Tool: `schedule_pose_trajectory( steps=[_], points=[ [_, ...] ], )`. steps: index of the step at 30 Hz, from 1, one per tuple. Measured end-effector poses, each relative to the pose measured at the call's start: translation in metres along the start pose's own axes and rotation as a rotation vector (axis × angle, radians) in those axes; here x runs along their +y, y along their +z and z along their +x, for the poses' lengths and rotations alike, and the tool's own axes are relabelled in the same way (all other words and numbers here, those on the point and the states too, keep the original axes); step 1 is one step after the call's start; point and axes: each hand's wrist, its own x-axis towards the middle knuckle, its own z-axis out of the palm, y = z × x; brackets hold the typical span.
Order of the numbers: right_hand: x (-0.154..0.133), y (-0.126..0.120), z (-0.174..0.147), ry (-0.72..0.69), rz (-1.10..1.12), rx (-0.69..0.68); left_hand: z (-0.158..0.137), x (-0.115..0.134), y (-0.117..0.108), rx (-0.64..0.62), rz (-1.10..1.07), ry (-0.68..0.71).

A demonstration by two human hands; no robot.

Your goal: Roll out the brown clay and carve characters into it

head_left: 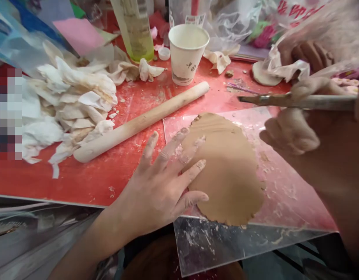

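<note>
A thin, flat slab of brown clay (226,171) with a ragged edge lies on a clear plastic sheet (284,186). My left hand (168,175) rests at the slab's left side, fingers spread, the fingertips over its edge and smeared with clay. On the right, my right hand (299,124) grips a slim brush (252,100), its dark tip pointing left. The brush is held above the table, apart from the slab. Behind my left hand, a wooden rolling pin (144,120) lies diagonally.
A paper cup (185,58) stands behind the rolling pin, near a bottle with green liquid (140,48). Crumpled tissues (77,97) pile up at left. Another person's fingers (310,52) show at the back right, near plastic bags. The plastic sheet overhangs the red table's (88,186) front edge.
</note>
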Motion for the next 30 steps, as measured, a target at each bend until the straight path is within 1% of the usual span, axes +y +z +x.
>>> schedule_pose_trajectory(
  steps=[2, 3, 4, 6, 9, 12, 15, 17, 20, 23, 25, 27, 30],
  points=[
    [-0.017, 0.012, 0.008, 0.132, 0.438, -0.050, 0.001, 0.000, -0.001, -0.007, -0.002, -0.001],
    [-0.022, 0.016, 0.010, 0.174, 0.586, -0.070, 0.001, 0.000, -0.001, -0.021, -0.006, 0.011],
    [-0.024, 0.019, 0.011, 0.190, 0.654, -0.084, 0.002, 0.000, -0.001, -0.043, -0.013, 0.024],
    [-0.022, 0.021, 0.010, 0.194, 0.713, -0.100, 0.003, 0.000, -0.002, -0.065, -0.025, 0.039],
    [-0.013, 0.019, 0.006, 0.185, 0.764, -0.035, 0.005, 0.001, -0.002, -0.079, -0.035, 0.045],
    [-0.011, 0.018, 0.002, 0.218, 0.741, -0.032, 0.004, 0.002, -0.001, -0.082, -0.046, 0.039],
    [-0.013, 0.020, -0.005, 0.228, 0.672, -0.051, 0.001, 0.002, 0.000, -0.048, -0.049, -0.014],
    [-0.014, 0.023, -0.010, 0.163, 0.592, -0.056, -0.001, 0.001, 0.001, -0.041, -0.046, -0.040],
    [-0.013, 0.027, -0.017, 0.067, 0.416, -0.057, -0.002, -0.001, 0.000, -0.050, -0.037, -0.055],
    [-0.015, 0.030, -0.020, 0.036, 0.274, -0.036, -0.004, -0.002, -0.002, -0.015, -0.043, -0.091],
    [-0.018, 0.031, -0.020, 0.043, 0.224, -0.052, -0.006, -0.003, -0.003, 0.047, -0.013, -0.174],
    [-0.020, 0.033, -0.020, 0.042, 0.195, -0.072, -0.009, -0.004, -0.001, 0.080, 0.035, -0.294],
    [-0.021, 0.037, -0.022, 0.014, 0.218, -0.096, -0.011, -0.003, 0.004, 0.050, 0.062, -0.413]
  ],
)
